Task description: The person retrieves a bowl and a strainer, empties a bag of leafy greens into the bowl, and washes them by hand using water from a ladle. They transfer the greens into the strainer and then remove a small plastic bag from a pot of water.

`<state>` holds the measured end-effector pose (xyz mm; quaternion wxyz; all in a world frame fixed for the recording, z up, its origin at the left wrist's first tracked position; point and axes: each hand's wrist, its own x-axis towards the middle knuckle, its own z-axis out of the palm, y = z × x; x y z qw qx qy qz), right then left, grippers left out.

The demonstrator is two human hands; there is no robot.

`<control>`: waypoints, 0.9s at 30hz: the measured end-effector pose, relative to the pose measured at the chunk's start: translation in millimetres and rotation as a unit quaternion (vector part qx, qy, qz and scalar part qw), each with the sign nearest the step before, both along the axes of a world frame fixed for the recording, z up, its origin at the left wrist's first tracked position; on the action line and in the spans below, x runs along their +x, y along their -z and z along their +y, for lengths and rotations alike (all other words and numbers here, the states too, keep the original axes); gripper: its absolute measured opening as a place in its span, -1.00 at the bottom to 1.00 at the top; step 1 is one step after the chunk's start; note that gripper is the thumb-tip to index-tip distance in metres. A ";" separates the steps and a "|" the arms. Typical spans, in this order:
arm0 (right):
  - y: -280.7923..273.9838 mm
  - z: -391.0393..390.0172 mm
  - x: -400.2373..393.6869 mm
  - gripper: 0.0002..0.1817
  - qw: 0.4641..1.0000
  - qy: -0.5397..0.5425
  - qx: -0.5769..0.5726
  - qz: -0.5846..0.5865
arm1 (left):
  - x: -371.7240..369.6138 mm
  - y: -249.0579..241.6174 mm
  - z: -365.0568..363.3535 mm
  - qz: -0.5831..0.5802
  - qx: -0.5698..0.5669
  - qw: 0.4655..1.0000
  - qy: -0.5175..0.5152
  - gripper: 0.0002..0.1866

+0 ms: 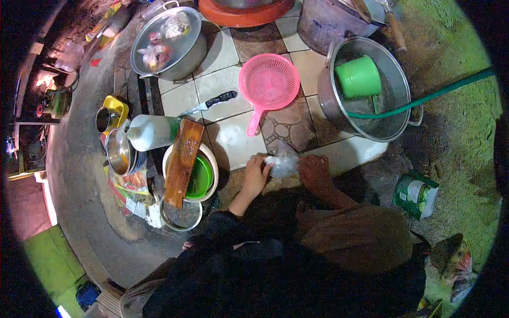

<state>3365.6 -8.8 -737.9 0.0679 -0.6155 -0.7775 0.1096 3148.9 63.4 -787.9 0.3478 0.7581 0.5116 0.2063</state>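
Note:
Between my two hands, at the near edge of the tiles, is a crumpled clear plastic bag (285,163) with something whitish in it. My left hand (256,174) has its thumb and fingers closed on the bag's left side. At the bag's right side, my right hand (315,174) is in shadow with its fingers bent against the plastic. Just beyond the bag lies a pink strainer (269,82) with its handle toward me. A knife (212,102) with a black handle rests on the tiles to the strainer's left.
A large pot (395,119) at right holds a green pail (359,77) and a green hose (440,96). At back left, another pot (199,55) contains bagged items. A wooden board (183,161) lies across a white bucket (211,193). A green packet (415,194) is at right.

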 end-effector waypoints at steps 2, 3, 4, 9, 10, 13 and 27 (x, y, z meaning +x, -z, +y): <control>-3.2 6.9 -1.2 -0.58 0.998 0.025 0.024 0.044 | 9.7 -3.5 -4.0 -0.028 -0.082 0.996 -0.016 -0.71; -0.7 10.6 -1.7 -0.58 0.995 0.016 0.037 0.092 | 14.3 -8.8 -5.4 -0.029 -0.083 0.996 -0.015 -0.71; 2.2 13.7 -1.9 -0.58 0.989 0.007 0.050 0.140 | 18.5 -12.6 -6.5 -0.060 -0.072 0.995 -0.016 -0.72; 24.8 24.2 -2.6 -0.57 0.991 -0.034 0.048 0.121 | 33.3 -22.3 -6.9 -0.084 -0.032 0.996 -0.016 -0.77; 27.2 25.7 -1.7 -0.57 0.991 -0.035 0.043 0.123 | 36.7 -22.3 -7.3 -0.097 -0.027 0.995 -0.015 -0.78; 21.8 32.4 4.5 -0.61 0.988 -0.079 0.026 0.128 | 36.5 -5.2 -8.6 -0.130 -0.060 0.990 -0.009 -0.77; 31.5 26.4 3.0 -0.80 0.995 -0.014 -0.028 0.094 | 35.8 -4.2 -13.4 -0.251 -0.185 0.950 0.013 -0.82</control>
